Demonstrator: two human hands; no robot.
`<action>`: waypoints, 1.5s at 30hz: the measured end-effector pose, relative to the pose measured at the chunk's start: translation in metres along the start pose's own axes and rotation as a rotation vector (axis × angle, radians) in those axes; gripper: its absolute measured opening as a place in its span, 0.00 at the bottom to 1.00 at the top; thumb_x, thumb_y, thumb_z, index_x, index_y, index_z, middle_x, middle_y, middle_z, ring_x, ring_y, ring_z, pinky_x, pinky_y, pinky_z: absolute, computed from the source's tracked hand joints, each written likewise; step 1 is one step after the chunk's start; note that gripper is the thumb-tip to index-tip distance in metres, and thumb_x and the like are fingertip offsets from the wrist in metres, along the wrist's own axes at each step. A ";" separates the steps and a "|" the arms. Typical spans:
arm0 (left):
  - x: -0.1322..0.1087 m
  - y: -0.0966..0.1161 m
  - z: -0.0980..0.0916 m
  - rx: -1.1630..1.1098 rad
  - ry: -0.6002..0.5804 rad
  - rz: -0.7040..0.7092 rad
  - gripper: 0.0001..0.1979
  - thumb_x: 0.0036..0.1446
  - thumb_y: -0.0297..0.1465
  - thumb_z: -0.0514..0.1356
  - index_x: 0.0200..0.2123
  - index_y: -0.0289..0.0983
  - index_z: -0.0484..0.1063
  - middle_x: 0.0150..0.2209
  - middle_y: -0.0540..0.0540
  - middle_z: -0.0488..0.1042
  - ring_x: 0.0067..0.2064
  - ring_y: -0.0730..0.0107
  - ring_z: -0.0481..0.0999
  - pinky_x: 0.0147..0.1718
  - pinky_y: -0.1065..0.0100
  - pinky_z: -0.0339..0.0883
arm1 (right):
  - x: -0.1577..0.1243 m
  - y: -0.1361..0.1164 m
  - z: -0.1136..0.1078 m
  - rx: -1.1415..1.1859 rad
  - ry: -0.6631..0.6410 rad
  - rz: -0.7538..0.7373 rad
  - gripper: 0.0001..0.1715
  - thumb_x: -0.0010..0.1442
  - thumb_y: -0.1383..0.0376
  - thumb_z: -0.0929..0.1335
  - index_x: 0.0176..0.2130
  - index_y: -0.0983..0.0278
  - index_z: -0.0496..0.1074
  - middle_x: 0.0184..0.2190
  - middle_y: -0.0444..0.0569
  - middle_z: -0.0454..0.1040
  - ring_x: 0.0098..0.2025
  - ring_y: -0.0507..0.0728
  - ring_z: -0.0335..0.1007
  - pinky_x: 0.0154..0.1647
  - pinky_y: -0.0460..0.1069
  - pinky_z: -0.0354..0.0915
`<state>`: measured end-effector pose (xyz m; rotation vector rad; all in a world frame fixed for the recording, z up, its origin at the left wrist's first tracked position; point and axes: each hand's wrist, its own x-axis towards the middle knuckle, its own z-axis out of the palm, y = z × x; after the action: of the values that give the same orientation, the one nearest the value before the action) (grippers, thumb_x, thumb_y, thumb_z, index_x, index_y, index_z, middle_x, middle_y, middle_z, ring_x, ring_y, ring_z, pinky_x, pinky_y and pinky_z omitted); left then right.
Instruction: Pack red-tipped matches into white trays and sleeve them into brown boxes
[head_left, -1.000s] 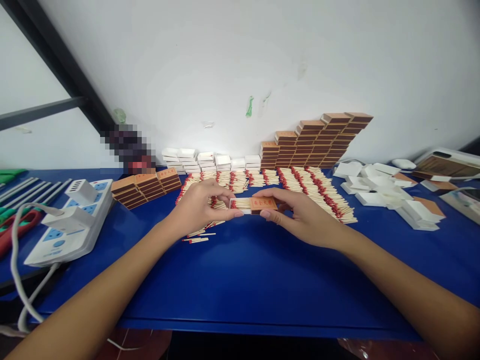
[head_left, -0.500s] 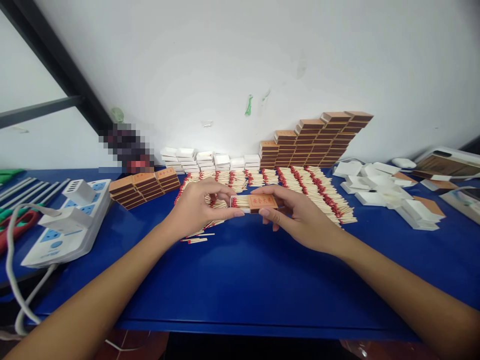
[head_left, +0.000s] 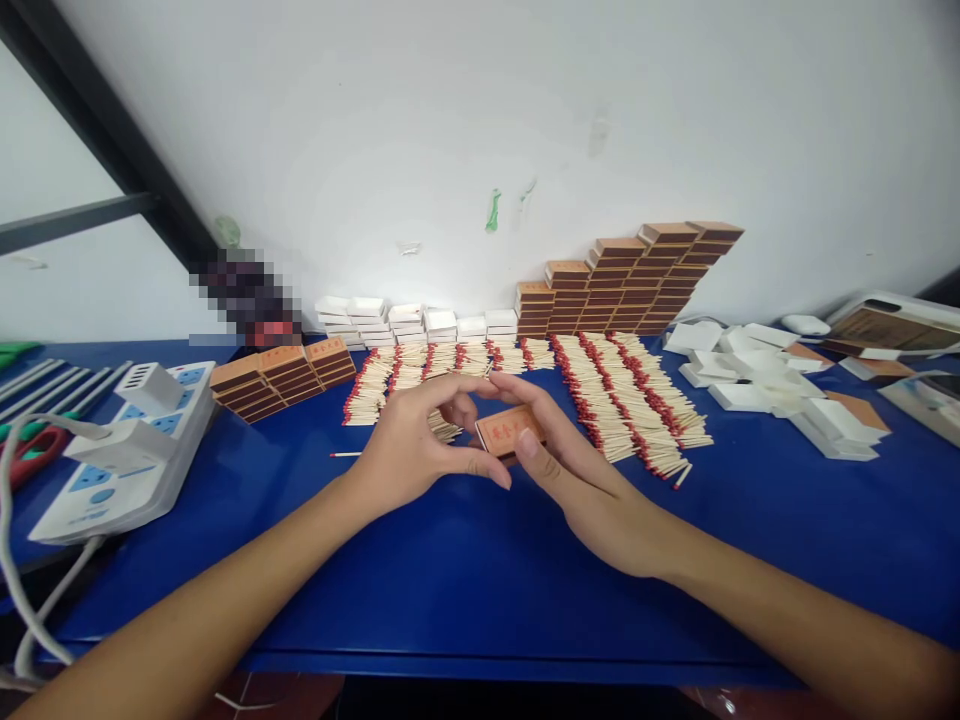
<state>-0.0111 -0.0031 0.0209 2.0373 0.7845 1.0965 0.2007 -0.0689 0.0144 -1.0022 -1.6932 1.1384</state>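
Note:
An orange-brown matchbox (head_left: 507, 431) with red print is held above the blue table (head_left: 480, 560) between both hands. My left hand (head_left: 416, 440) curls round its left end, thumb and forefinger pinched on it. My right hand (head_left: 577, 470) grips its right side, thumb on the front edge and fingers behind. The box looks closed; no match heads show. Rows of red-tipped matches (head_left: 615, 395) lie just behind the hands.
Stacked brown matchboxes (head_left: 630, 275) stand against the wall, with more at the left (head_left: 281, 372). White inner trays are stacked at the back (head_left: 409, 318) and scattered at the right (head_left: 780, 395). A power strip with plugs (head_left: 131, 440) lies far left. One loose match (head_left: 345, 454) lies near my left hand.
The tray of matches that stuck out of the sleeve's left end is now pushed in. Both hands have drawn closer together and slightly toward me.

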 end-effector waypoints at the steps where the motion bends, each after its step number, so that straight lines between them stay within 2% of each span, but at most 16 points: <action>1: 0.000 0.000 0.001 0.000 0.000 0.011 0.38 0.34 0.47 0.83 0.50 0.40 0.80 0.30 0.53 0.76 0.33 0.71 0.73 0.36 0.68 0.68 | -0.001 -0.002 0.000 0.018 -0.016 0.001 0.31 0.76 0.45 0.61 0.73 0.46 0.57 0.76 0.45 0.56 0.78 0.63 0.49 0.77 0.63 0.56; 3: -0.001 0.000 0.002 0.001 0.001 0.031 0.41 0.31 0.48 0.83 0.49 0.40 0.79 0.29 0.54 0.74 0.32 0.71 0.71 0.35 0.68 0.67 | -0.001 -0.005 0.000 0.063 -0.053 0.016 0.32 0.77 0.45 0.60 0.74 0.45 0.56 0.77 0.44 0.56 0.80 0.62 0.45 0.77 0.64 0.54; 11: -0.001 0.004 -0.002 0.074 -0.020 0.047 0.44 0.21 0.54 0.82 0.41 0.40 0.73 0.26 0.59 0.66 0.27 0.75 0.63 0.28 0.69 0.58 | -0.003 -0.011 0.001 0.167 -0.184 0.069 0.36 0.76 0.45 0.61 0.77 0.46 0.51 0.80 0.45 0.48 0.81 0.63 0.41 0.78 0.66 0.50; 13: -0.001 0.004 -0.002 0.153 -0.035 0.118 0.40 0.26 0.53 0.82 0.40 0.39 0.74 0.27 0.57 0.70 0.28 0.74 0.66 0.30 0.68 0.60 | -0.002 -0.009 0.001 0.167 -0.144 0.094 0.37 0.75 0.43 0.61 0.76 0.46 0.53 0.80 0.46 0.49 0.80 0.65 0.44 0.78 0.66 0.51; 16: -0.002 0.001 -0.001 0.317 -0.060 0.257 0.25 0.43 0.44 0.81 0.38 0.38 0.78 0.32 0.52 0.78 0.33 0.71 0.72 0.35 0.66 0.63 | 0.000 -0.004 0.001 0.184 -0.066 0.125 0.39 0.74 0.41 0.61 0.76 0.46 0.53 0.79 0.49 0.50 0.76 0.66 0.54 0.75 0.68 0.56; 19: 0.000 -0.004 -0.006 0.414 -0.101 0.305 0.14 0.55 0.36 0.76 0.43 0.39 0.81 0.32 0.50 0.81 0.34 0.68 0.74 0.37 0.65 0.65 | 0.003 0.001 -0.002 0.178 -0.067 0.135 0.40 0.75 0.41 0.61 0.77 0.48 0.50 0.79 0.54 0.50 0.68 0.65 0.68 0.70 0.68 0.65; 22: 0.009 -0.005 -0.029 0.523 -0.175 0.260 0.15 0.58 0.38 0.73 0.47 0.39 0.82 0.35 0.47 0.82 0.37 0.64 0.77 0.39 0.63 0.68 | 0.006 0.007 -0.007 0.037 -0.036 0.080 0.40 0.75 0.43 0.61 0.77 0.49 0.48 0.78 0.56 0.52 0.61 0.63 0.74 0.67 0.68 0.68; 25: 0.021 -0.003 -0.075 0.706 -0.070 0.104 0.16 0.60 0.45 0.70 0.44 0.41 0.83 0.41 0.44 0.83 0.42 0.60 0.79 0.43 0.61 0.70 | 0.009 0.013 -0.014 -0.095 0.010 0.004 0.38 0.75 0.45 0.62 0.76 0.50 0.51 0.76 0.56 0.55 0.61 0.63 0.74 0.64 0.66 0.71; 28: 0.027 -0.005 -0.128 0.919 0.138 -0.079 0.19 0.58 0.49 0.69 0.44 0.43 0.83 0.46 0.43 0.84 0.47 0.53 0.79 0.46 0.58 0.70 | 0.011 0.014 -0.018 -0.190 0.029 -0.002 0.36 0.75 0.44 0.61 0.73 0.55 0.56 0.71 0.59 0.64 0.59 0.64 0.75 0.61 0.66 0.73; 30: 0.026 -0.010 -0.156 1.008 0.165 -0.178 0.22 0.59 0.52 0.66 0.45 0.42 0.82 0.47 0.42 0.83 0.49 0.51 0.79 0.45 0.58 0.69 | 0.011 0.013 -0.019 -0.242 0.025 -0.007 0.36 0.75 0.43 0.61 0.72 0.58 0.59 0.67 0.60 0.69 0.57 0.64 0.76 0.60 0.66 0.73; 32: 0.023 -0.016 -0.173 1.050 0.143 -0.247 0.25 0.59 0.55 0.65 0.46 0.42 0.83 0.49 0.42 0.83 0.50 0.49 0.78 0.46 0.57 0.69 | 0.012 0.012 -0.018 -0.268 0.013 -0.022 0.35 0.75 0.43 0.60 0.70 0.59 0.60 0.65 0.61 0.71 0.55 0.63 0.77 0.58 0.65 0.73; 34: 0.020 -0.022 -0.182 1.030 0.100 -0.299 0.25 0.58 0.56 0.65 0.46 0.42 0.83 0.48 0.42 0.84 0.49 0.49 0.78 0.47 0.57 0.68 | 0.012 0.012 -0.018 -0.278 0.003 -0.036 0.34 0.76 0.43 0.60 0.69 0.59 0.61 0.64 0.60 0.70 0.55 0.63 0.77 0.57 0.64 0.74; 38: 0.017 -0.027 -0.184 0.933 0.057 -0.353 0.25 0.58 0.56 0.68 0.44 0.42 0.84 0.46 0.46 0.84 0.45 0.54 0.77 0.45 0.60 0.66 | 0.013 0.014 -0.019 -0.287 0.006 -0.066 0.31 0.76 0.45 0.60 0.68 0.58 0.63 0.67 0.59 0.67 0.56 0.62 0.76 0.58 0.63 0.74; 42: 0.016 -0.029 -0.185 0.893 0.080 -0.304 0.29 0.57 0.61 0.66 0.45 0.44 0.84 0.42 0.50 0.84 0.43 0.61 0.76 0.42 0.62 0.64 | 0.014 0.016 -0.021 -0.285 0.011 -0.073 0.29 0.77 0.46 0.60 0.67 0.57 0.64 0.68 0.58 0.65 0.56 0.61 0.75 0.58 0.63 0.74; 45: 0.015 -0.031 -0.188 0.863 0.100 -0.260 0.28 0.54 0.61 0.69 0.44 0.45 0.84 0.39 0.52 0.83 0.39 0.65 0.73 0.40 0.63 0.62 | 0.015 0.017 -0.022 -0.289 0.009 -0.088 0.28 0.77 0.46 0.60 0.67 0.56 0.65 0.69 0.57 0.64 0.56 0.61 0.75 0.58 0.62 0.74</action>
<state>-0.1736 0.0794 0.0798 2.4482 1.7431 0.7702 0.2192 -0.0447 0.0065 -1.0930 -1.9112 0.8462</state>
